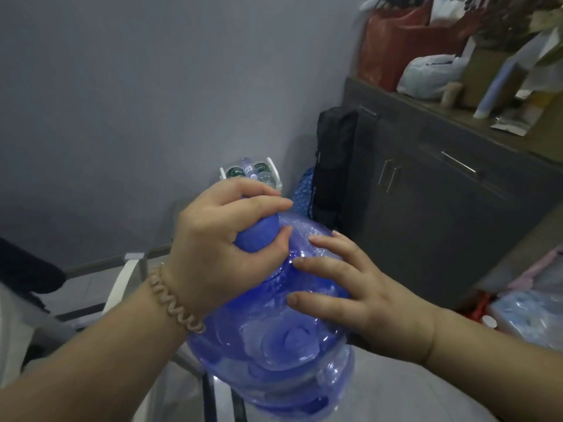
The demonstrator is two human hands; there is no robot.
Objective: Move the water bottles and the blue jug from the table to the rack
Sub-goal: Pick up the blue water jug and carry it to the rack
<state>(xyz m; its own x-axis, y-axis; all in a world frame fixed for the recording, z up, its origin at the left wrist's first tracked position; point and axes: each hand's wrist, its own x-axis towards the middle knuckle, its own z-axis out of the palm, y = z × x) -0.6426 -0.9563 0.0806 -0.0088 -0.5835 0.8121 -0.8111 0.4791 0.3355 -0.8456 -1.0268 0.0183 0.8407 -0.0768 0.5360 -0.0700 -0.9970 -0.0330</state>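
Noted in rack (224, 173): water bottles (248, 171). Held short of rack: blue jug (274, 330), gripped at cap (259, 234) by left hand (219, 239), steadied by right hand (359, 300), fingers flat and spread. Outstanding: jug placement.

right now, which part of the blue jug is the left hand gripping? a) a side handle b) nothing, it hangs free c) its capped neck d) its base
C: the left hand curls round the cap of the blue jug, while the right hand lies flat on its shoulder.
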